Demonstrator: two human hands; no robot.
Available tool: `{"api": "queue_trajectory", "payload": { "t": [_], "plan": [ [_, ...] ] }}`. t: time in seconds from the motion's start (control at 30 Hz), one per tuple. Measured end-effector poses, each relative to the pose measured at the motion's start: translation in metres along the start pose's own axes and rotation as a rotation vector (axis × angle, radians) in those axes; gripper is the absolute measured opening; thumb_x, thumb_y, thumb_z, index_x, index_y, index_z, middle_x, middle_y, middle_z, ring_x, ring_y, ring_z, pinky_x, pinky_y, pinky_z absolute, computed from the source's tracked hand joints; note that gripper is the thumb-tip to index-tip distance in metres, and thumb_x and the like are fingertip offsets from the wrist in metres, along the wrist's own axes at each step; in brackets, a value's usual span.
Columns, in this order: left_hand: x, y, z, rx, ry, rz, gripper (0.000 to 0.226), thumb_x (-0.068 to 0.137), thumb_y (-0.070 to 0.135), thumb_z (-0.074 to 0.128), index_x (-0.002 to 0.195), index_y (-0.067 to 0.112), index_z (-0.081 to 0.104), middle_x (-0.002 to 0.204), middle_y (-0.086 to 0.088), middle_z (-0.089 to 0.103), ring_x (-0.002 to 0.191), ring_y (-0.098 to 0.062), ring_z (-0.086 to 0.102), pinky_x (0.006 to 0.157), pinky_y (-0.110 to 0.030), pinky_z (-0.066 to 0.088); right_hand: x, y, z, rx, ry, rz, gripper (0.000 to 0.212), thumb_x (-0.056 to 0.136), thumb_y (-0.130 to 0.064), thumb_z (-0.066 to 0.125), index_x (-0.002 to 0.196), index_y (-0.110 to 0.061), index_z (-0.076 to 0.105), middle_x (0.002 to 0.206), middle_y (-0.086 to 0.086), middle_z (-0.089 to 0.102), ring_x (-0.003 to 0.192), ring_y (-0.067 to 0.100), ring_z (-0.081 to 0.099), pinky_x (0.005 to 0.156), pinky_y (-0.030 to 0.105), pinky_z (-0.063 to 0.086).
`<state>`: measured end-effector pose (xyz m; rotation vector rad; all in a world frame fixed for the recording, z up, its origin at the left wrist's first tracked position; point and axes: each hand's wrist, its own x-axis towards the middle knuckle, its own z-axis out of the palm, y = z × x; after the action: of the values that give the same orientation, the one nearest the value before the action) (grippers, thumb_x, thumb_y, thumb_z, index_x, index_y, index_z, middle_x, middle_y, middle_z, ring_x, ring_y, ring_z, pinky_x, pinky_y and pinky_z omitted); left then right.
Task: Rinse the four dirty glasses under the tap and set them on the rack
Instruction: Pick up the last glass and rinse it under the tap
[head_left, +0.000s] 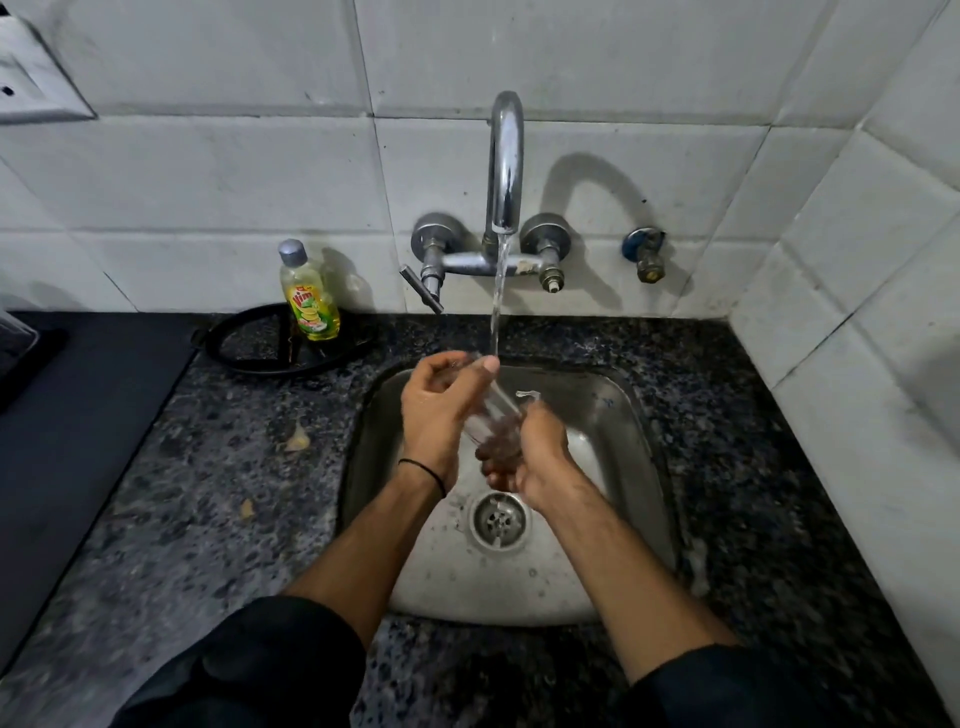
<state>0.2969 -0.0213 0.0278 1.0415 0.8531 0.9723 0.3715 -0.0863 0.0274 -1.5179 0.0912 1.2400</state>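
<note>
A clear drinking glass (492, 413) is tilted over the steel sink (613, 415), its mouth up under the running stream from the chrome tap (506, 166). My left hand (441, 410) grips the glass near its rim, thumb at the mouth. Around the glass's base my right hand (524, 457) curls from below. Water runs into the glass's mouth. No other glasses and no rack are in view.
A yellow dish-soap bottle (309, 293) stands on a black ring stand (280, 343) at the back left of the speckled granite counter (218, 467). A dark flat surface (78, 415) lies at far left. Tiled walls close the back and right. The drain (500, 519) sits below the hands.
</note>
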Motion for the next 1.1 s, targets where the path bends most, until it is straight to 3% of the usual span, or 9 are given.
{"api": "queue_trajectory", "payload": {
  "t": [0.13, 0.27, 0.33, 0.4, 0.5, 0.6, 0.77, 0.9, 1.1],
  "plan": [
    [0.000, -0.003, 0.005, -0.004, -0.224, -0.061, 0.026, 0.077, 0.015, 0.083, 0.098, 0.010, 0.069, 0.087, -0.009, 0.072, 0.083, -0.026, 0.068, 0.080, -0.037, 0.057, -0.011, 0.004, 0.005, 0.090, -0.097, 0.067, 0.054, 0.101, -0.030, 0.024, 0.075, -0.007, 0.065, 0.060, 0.014, 0.063, 0.043, 0.023, 0.055, 0.043, 0.021, 0.043],
    [0.010, -0.005, 0.013, -0.049, -0.052, -0.333, 0.039, 0.073, 0.038, 0.084, 0.092, 0.007, 0.073, 0.082, -0.016, 0.072, 0.076, -0.027, 0.068, 0.082, -0.045, 0.059, -0.011, 0.023, 0.013, -0.132, 0.201, -0.350, 0.046, 0.106, -0.038, 0.029, 0.097, -0.014, 0.067, 0.088, 0.010, 0.073, 0.070, 0.024, 0.070, 0.048, 0.029, 0.053],
    [0.011, -0.004, 0.019, -0.053, -0.018, -0.351, 0.046, 0.075, 0.047, 0.081, 0.095, 0.007, 0.072, 0.081, -0.013, 0.071, 0.070, -0.022, 0.067, 0.073, -0.038, 0.059, -0.011, 0.030, 0.015, -0.192, 0.290, -0.516, 0.044, 0.107, -0.044, 0.027, 0.097, -0.022, 0.064, 0.095, 0.004, 0.071, 0.082, 0.021, 0.070, 0.064, 0.035, 0.058],
    [0.009, -0.004, 0.019, -0.069, -0.150, -0.336, 0.037, 0.081, 0.051, 0.075, 0.088, 0.015, 0.070, 0.077, -0.006, 0.066, 0.067, -0.019, 0.062, 0.068, -0.033, 0.054, -0.011, 0.028, 0.013, -0.196, 0.319, -0.529, 0.042, 0.107, -0.042, 0.026, 0.093, -0.025, 0.062, 0.097, 0.003, 0.070, 0.087, 0.022, 0.068, 0.075, 0.041, 0.057],
    [0.005, -0.003, 0.009, -0.189, -0.372, -0.440, 0.035, 0.087, 0.056, 0.065, 0.087, 0.021, 0.073, 0.088, -0.005, 0.068, 0.083, -0.020, 0.064, 0.085, -0.038, 0.049, -0.009, 0.023, 0.007, -0.302, 0.306, -0.604, 0.040, 0.106, -0.039, 0.026, 0.108, -0.022, 0.062, 0.100, 0.003, 0.069, 0.085, 0.020, 0.066, 0.069, 0.037, 0.054],
    [0.004, -0.003, 0.008, -0.388, -0.388, -0.603, 0.052, 0.092, 0.062, 0.053, 0.092, 0.013, 0.071, 0.091, -0.009, 0.070, 0.087, -0.022, 0.067, 0.090, -0.037, 0.052, -0.012, 0.025, 0.010, -0.523, 0.321, -0.961, 0.029, 0.103, -0.040, 0.031, 0.110, -0.019, 0.049, 0.109, 0.000, 0.053, 0.089, 0.019, 0.059, 0.071, 0.040, 0.057],
    [0.014, -0.009, 0.006, -0.543, -0.187, -0.680, 0.044, 0.097, 0.056, 0.043, 0.085, 0.016, 0.058, 0.082, -0.004, 0.061, 0.077, -0.015, 0.063, 0.075, -0.027, 0.054, -0.008, 0.028, 0.007, -0.737, 0.124, -1.472, 0.027, 0.096, -0.022, 0.048, 0.113, -0.009, 0.065, 0.123, 0.005, 0.055, 0.116, 0.018, 0.048, 0.101, 0.035, 0.044],
    [0.012, -0.003, 0.003, -0.595, -0.120, -0.712, 0.047, 0.099, 0.050, 0.045, 0.088, 0.008, 0.064, 0.072, -0.011, 0.071, 0.060, -0.023, 0.072, 0.053, -0.030, 0.060, -0.001, 0.016, -0.001, -0.712, -0.009, -1.245, 0.034, 0.096, -0.035, 0.060, 0.125, -0.019, 0.061, 0.123, -0.002, 0.054, 0.111, 0.010, 0.053, 0.094, 0.030, 0.049],
    [0.004, -0.008, 0.013, -0.511, -0.106, -0.738, 0.044, 0.098, 0.049, 0.050, 0.092, 0.010, 0.070, 0.082, -0.010, 0.074, 0.081, -0.022, 0.070, 0.083, -0.035, 0.056, 0.004, 0.001, 0.003, -0.854, 0.235, -1.154, 0.042, 0.090, -0.045, 0.033, 0.104, -0.013, 0.056, 0.100, 0.005, 0.051, 0.088, 0.018, 0.049, 0.077, 0.034, 0.044]
  ]
}}
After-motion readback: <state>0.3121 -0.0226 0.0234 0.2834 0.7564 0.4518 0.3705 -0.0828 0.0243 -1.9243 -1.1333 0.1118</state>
